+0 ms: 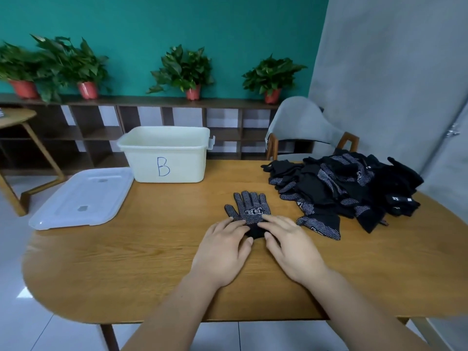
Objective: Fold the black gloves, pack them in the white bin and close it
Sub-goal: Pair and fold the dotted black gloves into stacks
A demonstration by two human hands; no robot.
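Note:
One black glove (249,207) with white dots and a white label lies flat on the wooden table (141,262), fingers pointing away from me. My left hand (224,252) and my right hand (291,249) rest side by side on its cuff end, fingers laid flat over the fabric. The cuff is mostly hidden under them. A heap of more black gloves (347,188) lies to the right. The white bin (166,154), marked with a blue B, stands open at the table's back. Its white lid (81,198) lies flat to the left of it.
A grey chair (304,127) stands behind the table's right end. A dark shelf (141,122) with several potted plants (183,69) runs along the teal wall. A second wooden table (17,117) shows at the far left. A grey curtain (395,72) hangs at right.

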